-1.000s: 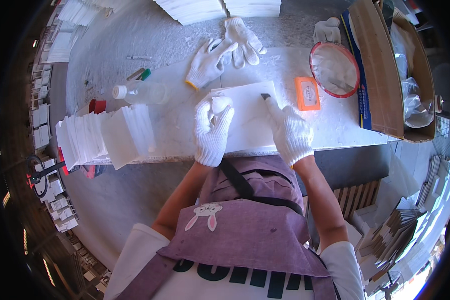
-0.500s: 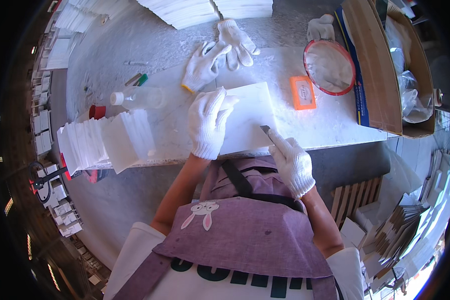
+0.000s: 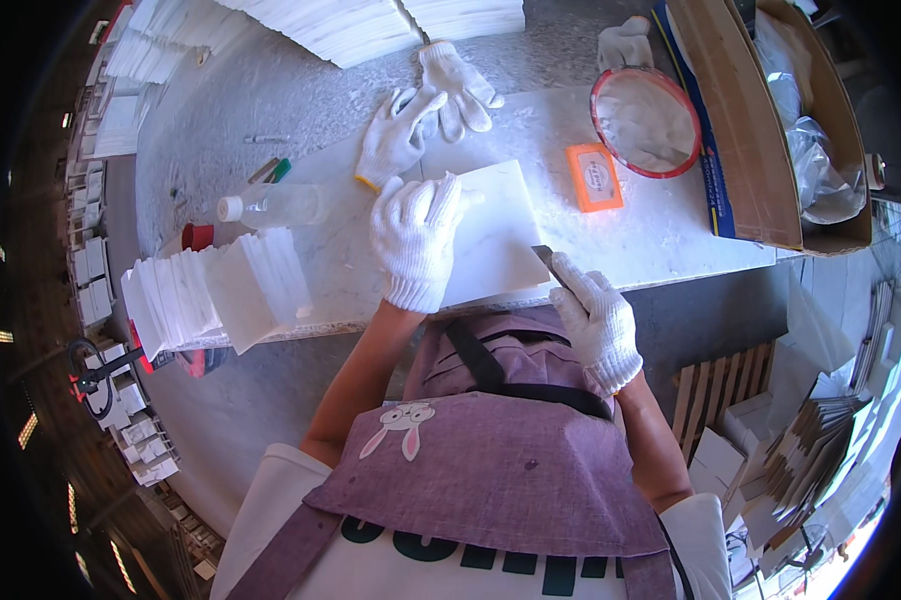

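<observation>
A square white stone tile (image 3: 499, 230) with faint veining lies at the table's front edge, before my body. My left hand (image 3: 416, 240), in a white knit glove, grips its left side; the thumb rests on top and the fingers stand partly apart. My right hand (image 3: 599, 325), gloved alike, is closed around a flat dark blade (image 3: 544, 255). The index finger stretches along the blade, whose tip is at the tile's right edge. Whether the tip touches the tile I cannot tell. The blade's rear end is hidden inside the glove.
Stacked white tiles (image 3: 211, 285) and a clear bottle (image 3: 276, 205) stand left. Spare gloves (image 3: 396, 140) lie beyond the tile. To the right are an orange box (image 3: 596, 178), a red-rimmed bowl of white powder (image 3: 646, 122) and a cardboard box (image 3: 741, 130). More white stacks (image 3: 341, 25) stand behind.
My right hand and the blade have drawn slightly right and toward me. The fingers of my left hand have spread a little. The whole view has shifted slightly.
</observation>
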`<state>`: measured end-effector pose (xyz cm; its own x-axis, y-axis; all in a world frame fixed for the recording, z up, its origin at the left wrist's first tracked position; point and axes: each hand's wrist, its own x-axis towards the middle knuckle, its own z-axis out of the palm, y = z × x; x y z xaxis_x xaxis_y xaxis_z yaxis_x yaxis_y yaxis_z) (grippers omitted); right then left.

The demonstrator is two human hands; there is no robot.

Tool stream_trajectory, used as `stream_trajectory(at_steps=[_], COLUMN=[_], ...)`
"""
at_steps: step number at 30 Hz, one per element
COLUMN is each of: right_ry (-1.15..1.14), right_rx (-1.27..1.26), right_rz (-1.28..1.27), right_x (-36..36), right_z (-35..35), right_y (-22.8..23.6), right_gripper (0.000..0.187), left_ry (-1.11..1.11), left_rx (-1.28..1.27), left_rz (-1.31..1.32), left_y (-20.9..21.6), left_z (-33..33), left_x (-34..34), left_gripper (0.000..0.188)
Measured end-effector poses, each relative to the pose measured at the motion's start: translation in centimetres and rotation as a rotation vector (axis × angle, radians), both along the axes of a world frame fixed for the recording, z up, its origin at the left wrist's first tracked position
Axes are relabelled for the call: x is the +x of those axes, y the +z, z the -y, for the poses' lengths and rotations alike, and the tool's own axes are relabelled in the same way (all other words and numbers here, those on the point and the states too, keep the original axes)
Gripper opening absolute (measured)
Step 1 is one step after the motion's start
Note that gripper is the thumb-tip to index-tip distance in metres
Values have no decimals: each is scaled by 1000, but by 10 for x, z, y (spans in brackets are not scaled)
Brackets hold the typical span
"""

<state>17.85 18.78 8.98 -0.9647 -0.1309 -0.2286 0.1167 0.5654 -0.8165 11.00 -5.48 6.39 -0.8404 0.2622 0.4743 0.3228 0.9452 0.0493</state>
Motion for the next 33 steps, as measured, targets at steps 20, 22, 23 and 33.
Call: stream_trajectory(at_steps=[20,22,23,33], right_ry=[-27,-30,-29,-20], right_rx=[-31,-37,-35,-7], right_rz=[-18,-11,-16,-56], right_x=[1,1,1,0], right_z=[-12,-12,-12,-12], right_y=[-2,-2,-2,-2], right_gripper=[39,39,39,38], left_ry=[21,19,18,0], left_rx=[-127,-127,-128,-119], left_rz=[14,9,8,-18], left_y=[5,6,6,6], left_z=[-14,-15,-15,-15], left_x=[-4,-4,-4,-5], left_gripper=[35,34,34,32])
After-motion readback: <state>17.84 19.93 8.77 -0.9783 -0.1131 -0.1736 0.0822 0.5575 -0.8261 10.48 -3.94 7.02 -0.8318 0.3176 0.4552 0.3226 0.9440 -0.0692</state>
